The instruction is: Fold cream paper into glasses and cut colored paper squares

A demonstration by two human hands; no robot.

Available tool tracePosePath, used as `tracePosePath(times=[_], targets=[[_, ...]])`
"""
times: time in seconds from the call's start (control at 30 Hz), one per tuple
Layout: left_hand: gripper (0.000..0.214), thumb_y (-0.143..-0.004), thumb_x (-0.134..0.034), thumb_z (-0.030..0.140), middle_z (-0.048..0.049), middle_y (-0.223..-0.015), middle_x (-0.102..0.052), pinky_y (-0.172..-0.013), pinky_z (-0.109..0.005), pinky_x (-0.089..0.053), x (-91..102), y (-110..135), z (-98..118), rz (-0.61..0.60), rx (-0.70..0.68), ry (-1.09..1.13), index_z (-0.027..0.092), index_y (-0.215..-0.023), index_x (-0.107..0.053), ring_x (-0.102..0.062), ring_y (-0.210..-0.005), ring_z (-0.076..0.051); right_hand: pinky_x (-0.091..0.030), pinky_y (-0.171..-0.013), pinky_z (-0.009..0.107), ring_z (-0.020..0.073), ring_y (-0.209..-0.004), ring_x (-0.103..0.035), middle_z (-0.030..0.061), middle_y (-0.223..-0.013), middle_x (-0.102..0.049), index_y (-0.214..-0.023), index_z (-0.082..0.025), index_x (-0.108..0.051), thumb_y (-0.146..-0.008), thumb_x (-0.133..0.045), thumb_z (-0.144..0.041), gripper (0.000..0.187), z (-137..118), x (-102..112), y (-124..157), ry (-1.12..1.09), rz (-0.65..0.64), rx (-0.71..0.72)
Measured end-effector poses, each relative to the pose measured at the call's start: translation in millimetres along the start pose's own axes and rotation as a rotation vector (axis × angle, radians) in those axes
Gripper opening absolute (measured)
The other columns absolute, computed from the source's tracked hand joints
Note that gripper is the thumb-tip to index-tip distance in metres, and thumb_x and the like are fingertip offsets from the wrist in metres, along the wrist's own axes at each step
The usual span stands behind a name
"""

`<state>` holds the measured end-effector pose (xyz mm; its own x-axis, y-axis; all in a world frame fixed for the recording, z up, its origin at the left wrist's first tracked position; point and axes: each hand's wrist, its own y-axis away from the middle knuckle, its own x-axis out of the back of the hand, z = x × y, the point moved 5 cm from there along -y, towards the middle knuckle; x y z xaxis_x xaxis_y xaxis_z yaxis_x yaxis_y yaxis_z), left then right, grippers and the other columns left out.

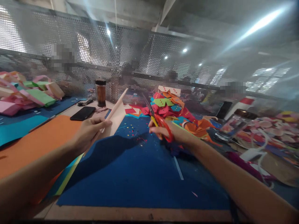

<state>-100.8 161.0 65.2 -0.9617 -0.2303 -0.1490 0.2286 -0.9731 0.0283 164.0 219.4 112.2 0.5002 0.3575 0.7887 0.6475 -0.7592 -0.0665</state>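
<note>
My left hand (90, 132) pinches a folded sheet of pale cream paper (118, 115) by its lower edge, tilted up above the table. In my right hand (168, 132) is a pair of scissors (167, 124) with red-orange and yellow handles; the dark blades point up and away, apart from the paper. Both hands are over a dark blue sheet (140, 174), where tiny coloured paper bits (133, 130) lie scattered. Just beyond the scissors rises a heap of cut, punched coloured paper pieces (163, 101).
On the left lie orange paper (58, 130), a black phone (83, 113) and folded paper shapes (25, 93). A brown jar (101, 93) stands at the back. To the right are a clear glass jar (235, 126), white cord (261, 149) and pink paper pieces (268, 127). A perforated metal screen (130, 49) stands behind.
</note>
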Motion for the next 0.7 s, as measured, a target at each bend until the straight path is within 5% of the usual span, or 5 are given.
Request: tracePosePath(times=[0.3,0.7], targets=[[0.022,-0.063,-0.081,0.033,0.004,-0.053,-0.061,-0.038,-0.016,-0.035,-1.5,4,4,0.022,0.007,-0.035,0.017,-0.069,-0.067,-0.053,-0.041,-0.008,-0.035,-0.059,0.028,0.0151,-0.066,-0.052,0.0005,-0.077,-0.058,-0.079,-0.021,-0.048,-0.087,-0.053,-0.046,0.027,-1,-15,25,0.29,-0.057,-0.023],[0.019,-0.068,-0.078,0.031,0.0051,-0.051,-0.057,-0.039,-0.015,-0.031,-4.7,5,4,-0.024,-0.028,-0.025,0.016,-0.066,-0.067,-0.047,-0.042,-0.005,-0.04,-0.066,0.033,0.0216,-0.078,-0.059,0.0061,-0.09,-0.063,-0.089,-0.021,-0.052,-0.09,-0.046,-0.049,0.029,-6,-27,29,0.343,-0.239,-0.054]])
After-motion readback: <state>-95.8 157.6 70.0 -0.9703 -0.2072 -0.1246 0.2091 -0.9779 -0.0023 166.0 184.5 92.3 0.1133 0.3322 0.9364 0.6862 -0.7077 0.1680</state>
